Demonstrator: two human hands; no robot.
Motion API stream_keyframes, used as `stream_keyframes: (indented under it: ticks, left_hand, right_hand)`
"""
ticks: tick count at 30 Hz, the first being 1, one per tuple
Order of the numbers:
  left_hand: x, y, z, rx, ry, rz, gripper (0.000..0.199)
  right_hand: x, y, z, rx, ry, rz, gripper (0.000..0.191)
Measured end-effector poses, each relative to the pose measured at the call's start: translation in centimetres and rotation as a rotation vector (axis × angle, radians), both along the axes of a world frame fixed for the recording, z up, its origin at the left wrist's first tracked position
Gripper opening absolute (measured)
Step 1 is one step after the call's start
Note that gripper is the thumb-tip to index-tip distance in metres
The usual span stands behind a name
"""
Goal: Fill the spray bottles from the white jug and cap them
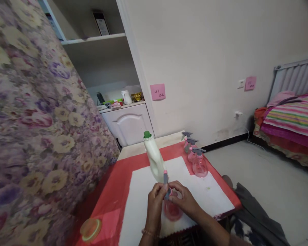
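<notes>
A clear pink spray bottle stands on the white cloth close to me, topped by a grey spray head with a pink nozzle. My left hand has its fingers closed on the spray head. From the right, my right hand grips the bottle's neck at the pink collar. Just beyond my hands stands a pale green bottle with a green cap. Several more pink spray bottles with grey heads stand in a row at the table's right back edge.
The table has a red cover under the white cloth. A round tub sits at the near left. A floral curtain hangs at left, a cabinet behind, a bed at right.
</notes>
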State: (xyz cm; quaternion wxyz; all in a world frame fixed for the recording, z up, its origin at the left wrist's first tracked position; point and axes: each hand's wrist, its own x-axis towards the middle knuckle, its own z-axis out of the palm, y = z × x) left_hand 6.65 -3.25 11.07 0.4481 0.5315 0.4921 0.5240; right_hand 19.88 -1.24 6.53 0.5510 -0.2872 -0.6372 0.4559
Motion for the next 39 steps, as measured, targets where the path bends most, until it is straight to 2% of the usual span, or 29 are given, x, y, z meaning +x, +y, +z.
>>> stream_keyframes:
  ticks: [3,5,8,14,16,19,21,25,27,30,32,37,39]
  left_hand:
    - [0.2,-0.1,-0.2,0.006,-0.025,0.018,0.030]
    - [0.2,-0.2,-0.3,0.011,-0.027,0.025,0.031]
    - [0.3,-0.3,-0.4,0.023,-0.012,0.021,0.030]
    - [0.4,-0.4,-0.5,0.038,0.013,0.032,0.030]
    - [0.4,-0.5,-0.6,0.040,0.017,0.037,0.030]
    - [0.5,-0.5,-0.8,0.045,0.017,0.052,0.031]
    - [0.6,-0.4,-0.9,0.050,0.016,0.061,0.031]
    - [0.7,-0.3,-1.1,0.045,0.014,0.074,0.032]
    - [0.7,-0.4,-1.1,0.043,0.008,0.080,0.033]
    - [0.8,-0.4,-1.1,0.053,0.008,0.080,0.032]
    - [0.8,-0.4,-1.2,0.063,0.015,0.077,0.032]
    - [0.9,-0.4,-1.2,0.068,0.015,0.074,0.032]
    - [0.9,-0.5,-1.2,0.066,0.018,0.086,0.033]
  right_hand:
    - [-0.1,0.3,0.1,-0.013,0.052,0.074,0.035]
    - [-0.2,0.4,0.0,-0.032,0.051,0.071,0.032]
    - [-0.5,0.2,-0.1,-0.051,0.026,0.001,0.024]
    - [-1.7,-0.6,-0.3,-0.080,-0.010,-0.255,0.017]
    - [-1.5,-0.7,-0.3,-0.069,-0.011,-0.226,0.020]
    - [-1.0,-0.4,-0.3,-0.028,0.014,-0.057,0.023]
    - [-0.8,-0.2,-0.5,-0.035,0.026,-0.015,0.023]
    - [-1.3,-0.1,-0.7,-0.079,0.022,-0.183,0.021]
    - [-1.4,-0.2,-0.7,-0.082,0.024,-0.202,0.025]
    - [-0.9,-0.2,-0.5,-0.045,0.033,-0.035,0.028]
    - [-0.6,0.0,-0.4,-0.027,0.026,0.014,0.023]
    - [-1.1,-0.2,-0.5,-0.059,0.018,-0.206,0.019]
    - [-1.2,-0.4,-0.3,-0.063,0.020,-0.190,0.023]
